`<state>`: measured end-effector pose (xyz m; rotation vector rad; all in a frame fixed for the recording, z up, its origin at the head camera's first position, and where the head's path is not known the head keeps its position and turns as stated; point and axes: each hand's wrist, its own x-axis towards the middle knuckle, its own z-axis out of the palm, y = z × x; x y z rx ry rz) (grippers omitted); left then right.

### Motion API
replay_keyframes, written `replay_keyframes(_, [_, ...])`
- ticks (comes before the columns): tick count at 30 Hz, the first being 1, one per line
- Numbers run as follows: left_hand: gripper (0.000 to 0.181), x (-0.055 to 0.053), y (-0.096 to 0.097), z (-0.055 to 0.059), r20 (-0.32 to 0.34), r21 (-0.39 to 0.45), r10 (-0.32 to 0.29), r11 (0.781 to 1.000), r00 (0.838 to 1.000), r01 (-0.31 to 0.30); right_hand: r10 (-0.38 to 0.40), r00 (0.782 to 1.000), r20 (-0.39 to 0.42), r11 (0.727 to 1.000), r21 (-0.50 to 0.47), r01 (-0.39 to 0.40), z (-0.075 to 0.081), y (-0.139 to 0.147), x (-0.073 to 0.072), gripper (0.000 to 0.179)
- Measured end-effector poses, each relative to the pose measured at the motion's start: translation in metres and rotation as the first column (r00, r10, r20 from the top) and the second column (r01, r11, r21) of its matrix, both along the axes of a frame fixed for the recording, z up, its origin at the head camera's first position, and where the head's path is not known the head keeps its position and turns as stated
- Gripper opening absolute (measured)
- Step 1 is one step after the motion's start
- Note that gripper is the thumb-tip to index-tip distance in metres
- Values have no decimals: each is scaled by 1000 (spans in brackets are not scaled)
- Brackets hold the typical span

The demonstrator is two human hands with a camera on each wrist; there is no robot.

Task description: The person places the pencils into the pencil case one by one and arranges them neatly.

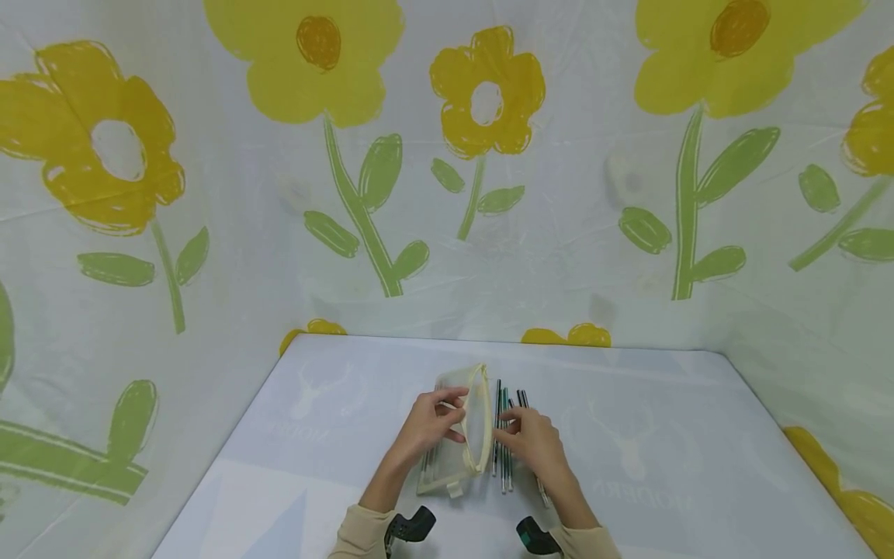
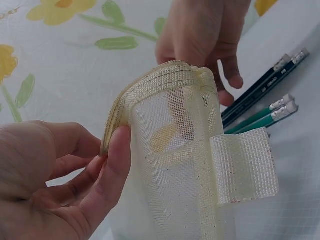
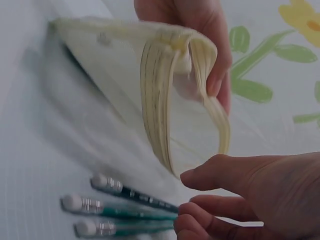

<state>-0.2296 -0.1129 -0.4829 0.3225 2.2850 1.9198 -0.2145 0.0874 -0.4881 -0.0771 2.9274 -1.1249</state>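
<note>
A pale yellow mesh pencil case (image 1: 447, 475) lies on the table with its zipped mouth spread apart. My left hand (image 1: 426, 423) pinches one zipper edge between thumb and fingers, as the left wrist view shows. Right of the case lie several pencils, dark ones (image 2: 260, 90) and green ones (image 3: 125, 210), with white erasers in silver ferrules. Over these pencils hovers my right hand (image 1: 536, 441), fingers loosely bent and thumb apart from them. In the right wrist view the thumb tip is right at the zipper edge, and the fingertips overlap the pencils.
Thin dark lines show through the mesh along the case's left side. A fabric tab (image 2: 244, 167) sticks out from the case's near end. The white table (image 1: 663, 435) reaches back to a curtain (image 1: 573, 233) printed with yellow flowers.
</note>
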Motion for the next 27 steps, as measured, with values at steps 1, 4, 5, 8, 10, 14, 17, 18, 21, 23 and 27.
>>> replay_keyframes(1, [41, 1, 0, 0, 0, -1, 1, 1000, 1000, -1, -4, 1000, -1, 1000, 0, 4, -1, 2, 0, 32])
replay_keyframes(4, [41, 2, 0, 1, -1, -7, 5, 1000, 1000, -5, -22, 1000, -5, 1000, 3, 23, -5, 10, 0, 32])
replay_keyframes(5, [41, 2, 0, 1, -2, -7, 6, 1000, 1000, -6, -31, 1000, -2, 1000, 4, 31, -5, 12, 0, 32])
replay_keyframes(8, [41, 3, 0, 2, -1, -5, 9, 1000, 1000, -9, -48, 999, 6, 999, 6, 48, -6, 20, -1, 32])
replay_keyframes(10, [42, 3, 0, 2, 0, -2, 9, 1000, 1000, -9, -64, 998, 24, 998, 8, 64, -5, 25, -2, 32])
replay_keyframes(14, [42, 4, 0, 3, -2, 2, 9, 1000, 1000, -9, -88, 994, 61, 996, 25, 86, -4, 36, -4, 32])
replay_keyframes(17, [42, 3, 1, 2, -5, 10, 8, 1000, 1000, -8, -94, 992, 86, 995, 39, 91, -5, 42, -5, 35])
replay_keyframes(18, [42, 3, 1, 1, -6, 14, 8, 1000, 1000, -8, -95, 991, 94, 995, 40, 92, -5, 44, -5, 36])
replay_keyframes(21, [42, 2, 1, 0, -6, 17, 8, 1000, 1000, -8, -99, 989, 106, 995, 39, 95, -6, 47, -7, 37])
replay_keyframes(23, [42, 2, 1, 1, -4, 13, 11, 1000, 1000, -11, -106, 988, 114, 994, 44, 102, -6, 49, -9, 35])
replay_keyframes(27, [42, 2, 1, 1, 0, 10, 12, 1000, 1000, -12, -114, 986, 122, 992, 65, 107, -7, 52, -10, 32])
